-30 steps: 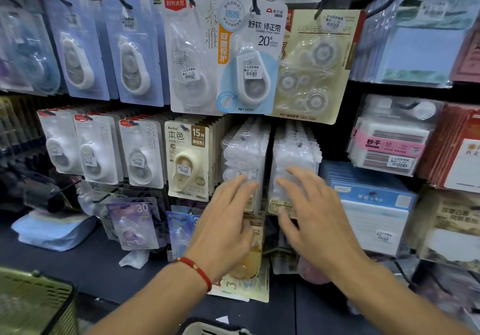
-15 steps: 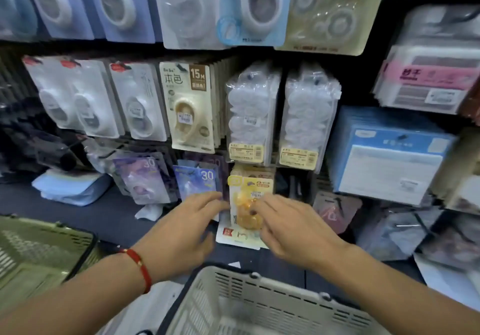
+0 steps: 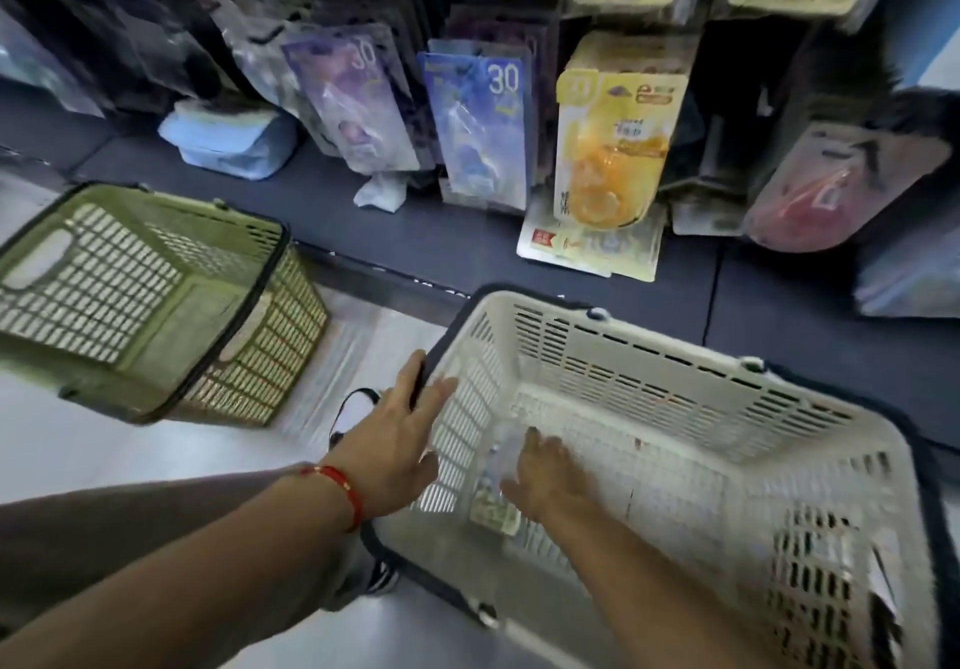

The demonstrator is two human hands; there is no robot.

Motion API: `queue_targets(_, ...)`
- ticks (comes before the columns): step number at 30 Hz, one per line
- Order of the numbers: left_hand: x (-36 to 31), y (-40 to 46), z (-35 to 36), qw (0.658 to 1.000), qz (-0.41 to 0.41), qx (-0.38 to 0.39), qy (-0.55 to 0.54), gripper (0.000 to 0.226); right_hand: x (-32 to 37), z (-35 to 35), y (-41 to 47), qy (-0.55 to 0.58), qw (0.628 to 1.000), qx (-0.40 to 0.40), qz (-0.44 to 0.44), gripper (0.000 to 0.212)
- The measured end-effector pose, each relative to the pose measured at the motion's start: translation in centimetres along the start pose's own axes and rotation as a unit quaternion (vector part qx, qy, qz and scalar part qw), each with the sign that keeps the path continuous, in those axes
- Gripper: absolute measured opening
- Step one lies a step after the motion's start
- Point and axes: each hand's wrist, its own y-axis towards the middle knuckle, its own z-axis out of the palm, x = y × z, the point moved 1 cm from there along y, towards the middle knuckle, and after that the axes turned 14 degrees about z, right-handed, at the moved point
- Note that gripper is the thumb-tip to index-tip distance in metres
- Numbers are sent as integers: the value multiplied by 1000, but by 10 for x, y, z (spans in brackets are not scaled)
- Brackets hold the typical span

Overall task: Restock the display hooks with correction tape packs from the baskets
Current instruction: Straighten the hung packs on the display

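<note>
while our left hand (image 3: 397,442) rests with straight fingers on the rim of the white basket (image 3: 675,356), our right hand (image 3: 545,476) reaches down inside it — fingers on a clear correction tape pack (image 3: 493,486) lying on the basket floor (too blurred to tell whether they grip it). a green basket (image 3: 145,305) sits to the left — yellow and blue packs hang on the display above.
</note>
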Motion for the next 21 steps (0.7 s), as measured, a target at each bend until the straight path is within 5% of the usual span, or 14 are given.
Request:
queue_targets(7,1,4,21,997,-16,-70,-3,97,0,24,6,370,923,-18,106,55)
queue_targets(12,-10,10,10,996,-54,-47,45,94,-6,3,12,372,925,23,69,37)
queue_targets(17,-47,27,-22,983,-43,-127,129,73,-30,-55,-15,462,885,46,-29,21)
queue_targets(21,-85,47,-71,968,-76,-224,-85,59,-46,-129,-59,546,829,28,-116,19)
